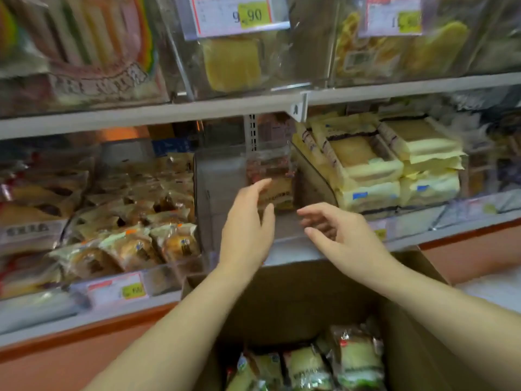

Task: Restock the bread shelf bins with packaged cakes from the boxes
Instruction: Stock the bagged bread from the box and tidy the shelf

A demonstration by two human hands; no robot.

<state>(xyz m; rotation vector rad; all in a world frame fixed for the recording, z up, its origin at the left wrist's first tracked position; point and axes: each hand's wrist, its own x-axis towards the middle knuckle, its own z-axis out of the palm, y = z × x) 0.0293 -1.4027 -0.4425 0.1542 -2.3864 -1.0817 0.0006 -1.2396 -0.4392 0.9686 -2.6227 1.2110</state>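
Open room in middle bin (217,179)

head view looks down, close to shelf (158,112).

Pale grey shelf rail (141,115), perforated upright (253,131), price tag (239,15) (reads 9.90), orange base panel (70,362), flat indoor light

This is a shop. Price tags (236,15) sit at the front edges of shelves (141,112) lined with clear bins (225,176) of wrapped cakes (366,167).
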